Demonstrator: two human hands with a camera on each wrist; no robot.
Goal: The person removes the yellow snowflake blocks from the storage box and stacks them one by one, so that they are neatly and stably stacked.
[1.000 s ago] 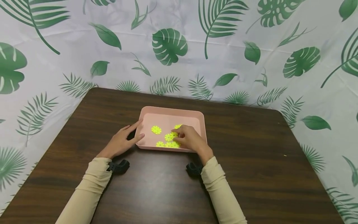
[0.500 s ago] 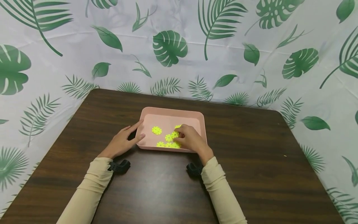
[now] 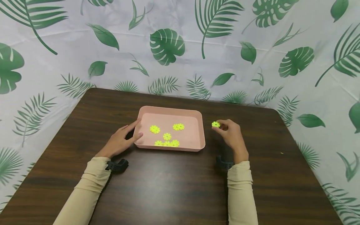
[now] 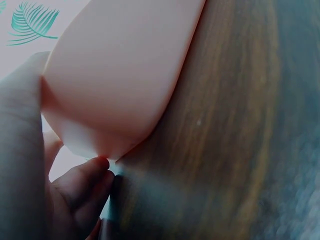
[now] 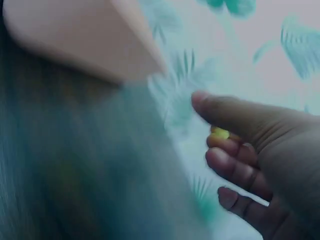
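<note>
A pink tray lies on the dark wooden table, several yellow notched plastic snowflake discs spread over its floor. My left hand holds the tray's left end, the thumb over the rim. The left wrist view shows other fingertips against the outside of the wall. Right of the tray, above the table, my right hand pinches one yellow snowflake disc between thumb and fingers. In the right wrist view the thumb mostly hides this disc.
The brown table reaches well beyond the tray on both sides. A white cloth with green leaf prints hangs behind its far edge. A tiny pale speck lies on the table at the right.
My right hand has lifted a yellow snowflake disc out of the tray and moved right, past the tray's right rim. My left hand stays at the tray's left end.
</note>
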